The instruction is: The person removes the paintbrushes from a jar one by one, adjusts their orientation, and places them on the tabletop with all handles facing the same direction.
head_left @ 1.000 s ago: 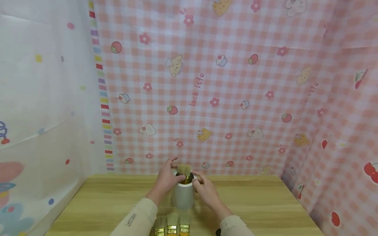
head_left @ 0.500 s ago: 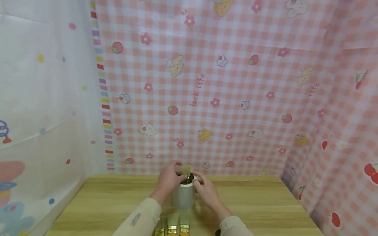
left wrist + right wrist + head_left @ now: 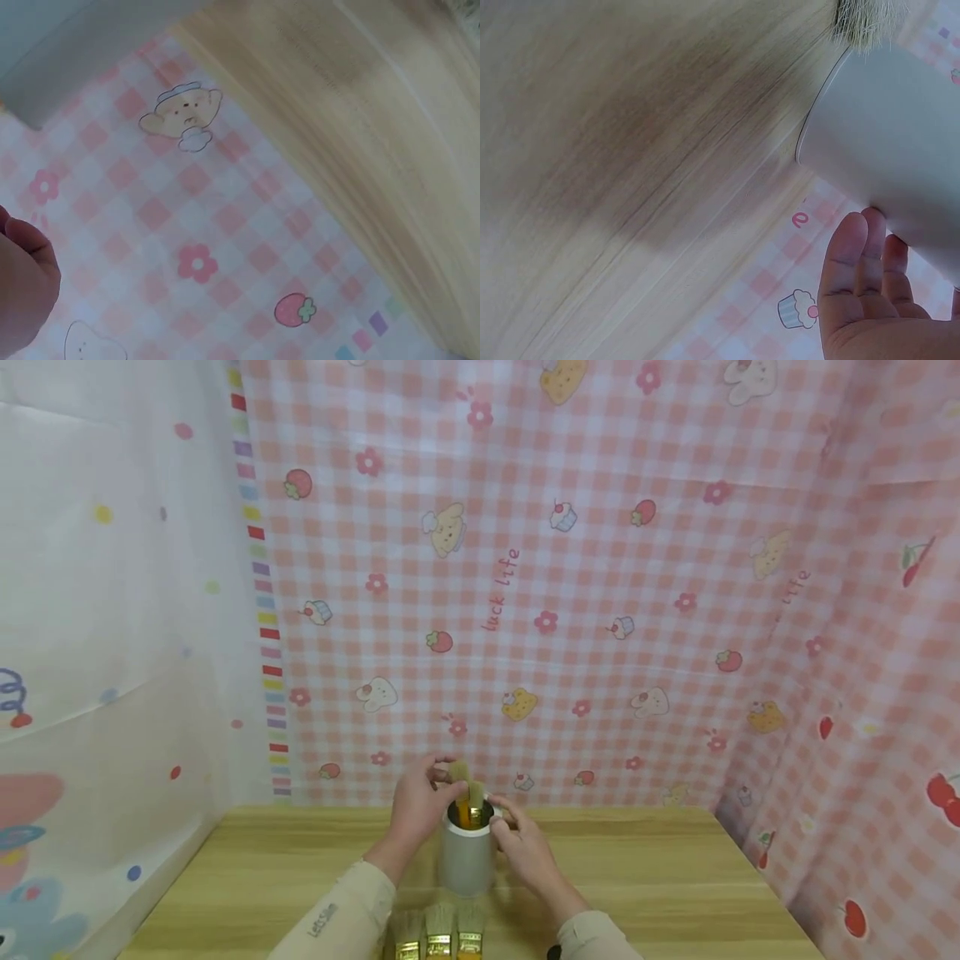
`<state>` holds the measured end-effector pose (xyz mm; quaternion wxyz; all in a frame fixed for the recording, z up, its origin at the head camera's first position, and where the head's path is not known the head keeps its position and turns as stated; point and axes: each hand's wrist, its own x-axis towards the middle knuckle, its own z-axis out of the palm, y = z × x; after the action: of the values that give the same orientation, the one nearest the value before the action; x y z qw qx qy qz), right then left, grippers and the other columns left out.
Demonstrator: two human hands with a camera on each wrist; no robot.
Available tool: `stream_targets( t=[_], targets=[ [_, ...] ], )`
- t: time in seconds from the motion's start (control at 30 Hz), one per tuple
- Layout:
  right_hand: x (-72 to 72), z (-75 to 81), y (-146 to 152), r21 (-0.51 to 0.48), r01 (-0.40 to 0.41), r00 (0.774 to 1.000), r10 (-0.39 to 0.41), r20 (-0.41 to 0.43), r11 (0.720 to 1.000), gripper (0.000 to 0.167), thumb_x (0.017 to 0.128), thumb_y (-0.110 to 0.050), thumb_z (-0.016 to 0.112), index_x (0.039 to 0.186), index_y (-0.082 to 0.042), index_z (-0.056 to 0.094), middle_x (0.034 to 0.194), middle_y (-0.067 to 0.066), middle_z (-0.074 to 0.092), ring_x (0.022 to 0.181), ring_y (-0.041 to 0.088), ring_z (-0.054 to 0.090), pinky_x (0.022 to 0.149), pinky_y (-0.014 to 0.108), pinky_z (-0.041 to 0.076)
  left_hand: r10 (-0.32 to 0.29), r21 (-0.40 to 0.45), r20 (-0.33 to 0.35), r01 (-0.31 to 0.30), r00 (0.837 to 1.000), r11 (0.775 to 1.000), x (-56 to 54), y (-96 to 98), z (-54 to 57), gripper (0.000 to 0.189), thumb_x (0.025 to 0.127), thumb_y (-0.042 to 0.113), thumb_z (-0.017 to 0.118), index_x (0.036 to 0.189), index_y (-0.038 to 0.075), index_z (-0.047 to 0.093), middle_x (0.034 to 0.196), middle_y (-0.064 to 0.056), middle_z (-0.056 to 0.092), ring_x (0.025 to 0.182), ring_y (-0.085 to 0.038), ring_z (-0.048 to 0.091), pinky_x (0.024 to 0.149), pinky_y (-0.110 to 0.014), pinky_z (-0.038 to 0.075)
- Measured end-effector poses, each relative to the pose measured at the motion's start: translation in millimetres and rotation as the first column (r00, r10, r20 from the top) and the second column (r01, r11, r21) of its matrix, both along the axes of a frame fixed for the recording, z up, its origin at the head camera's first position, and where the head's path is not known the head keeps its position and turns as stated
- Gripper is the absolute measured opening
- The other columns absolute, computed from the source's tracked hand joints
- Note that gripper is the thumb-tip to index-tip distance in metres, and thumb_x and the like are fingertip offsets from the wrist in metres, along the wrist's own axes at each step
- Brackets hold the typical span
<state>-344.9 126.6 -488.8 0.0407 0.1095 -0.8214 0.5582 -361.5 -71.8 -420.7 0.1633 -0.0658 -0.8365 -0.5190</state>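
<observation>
A pale grey cylindrical holder (image 3: pixel 467 864) with a white rim stands upright on the wooden table. My left hand (image 3: pixel 420 800) pinches a paintbrush (image 3: pixel 460 772), bristles up, its orange handle reaching down inside the holder. Beside it, a second paintbrush (image 3: pixel 476 795) stands in the holder, bristles up. My right hand (image 3: pixel 523 845) holds the holder's right side near the rim. In the right wrist view, fingertips (image 3: pixel 874 219) of that hand touch the holder's wall (image 3: pixel 885 127). The left wrist view catches only part of the left hand (image 3: pixel 26 289) and the holder (image 3: pixel 67 60).
Several paintbrushes (image 3: pixel 438 931) lie side by side at the table's near edge, bristles toward the holder. Behind the wooden table (image 3: pixel 622 868) hangs a pink checked cloth (image 3: pixel 600 568). A white cloth (image 3: pixel 112 610) hangs at the left. A small black object (image 3: pixel 553 952) shows by the right sleeve.
The left hand dipped toward the holder, then rose and shifted slightly left. The pinched brush now stands higher than the other, with its orange handle showing. My right hand has stayed in place.
</observation>
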Motion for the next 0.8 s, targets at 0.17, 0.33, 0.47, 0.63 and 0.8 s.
stream_targets(
  t=[0.17,0.33,0.47,0.63,0.8],
  targets=[
    [-1.0,-1.2,1,-0.013,0.005,1.000,-0.005,-0.010,1.000,0.047,0.109,-0.034,0.054,0.155,-0.022,0.057,0.138,0.025,0.068,0.124,0.035,0.068,0.098,0.051,0.062,0.072,0.068,-0.078,-0.067,0.994,0.995,1.9,-2.5,13.8,0.038,0.095,0.019,0.083,0.131,0.019,0.070,0.099,-0.006,0.079,0.087,-0.019,0.069,0.074,-0.032,0.059],
    [-0.9,-2.7,1,-0.010,0.009,1.000,-0.009,-0.009,1.000,0.045,0.110,-0.034,0.054,0.154,-0.024,0.057,0.138,0.025,0.067,0.122,0.035,0.069,0.097,0.051,0.061,0.066,0.153,-0.142,-0.044,0.988,0.987,3.9,-7.0,23.4,0.042,0.096,0.012,0.081,0.136,0.017,0.067,0.106,-0.012,0.079,0.094,-0.027,0.078,0.083,-0.042,0.065],
    [-0.8,-2.6,0,-0.012,0.009,1.000,-0.009,-0.006,1.000,0.046,0.110,-0.033,0.054,0.154,-0.024,0.057,0.140,0.027,0.067,0.121,0.035,0.070,0.098,0.053,0.061,0.056,0.187,-0.135,-0.030,0.989,0.982,6.4,-9.8,28.4,0.046,0.098,0.011,0.079,0.140,0.016,0.063,0.112,-0.014,0.077,0.099,-0.029,0.079,0.084,-0.042,0.066],
    [-0.9,-1.7,0,0.009,0.020,1.000,-0.020,-0.004,1.000,0.046,0.109,-0.035,0.054,0.154,-0.024,0.057,0.139,0.026,0.068,0.116,0.033,0.072,0.096,0.052,0.061,0.067,0.194,-0.145,-0.038,0.987,0.980,7.4,-14.0,35.2,0.042,0.099,0.011,0.078,0.138,0.017,0.064,0.116,-0.015,0.075,0.100,-0.031,0.079,0.081,-0.041,0.067],
    [-1.0,-0.8,-1,0.020,0.016,1.000,-0.015,-0.005,1.000,0.046,0.110,-0.036,0.053,0.154,-0.024,0.057,0.140,0.026,0.067,0.117,0.033,0.071,0.096,0.052,0.061,0.058,0.173,-0.130,-0.035,0.990,0.984,10.5,-19.9,44.8,0.040,0.099,0.011,0.078,0.137,0.018,0.066,0.115,-0.014,0.075,0.100,-0.030,0.079,0.082,-0.041,0.066]
  ],
)
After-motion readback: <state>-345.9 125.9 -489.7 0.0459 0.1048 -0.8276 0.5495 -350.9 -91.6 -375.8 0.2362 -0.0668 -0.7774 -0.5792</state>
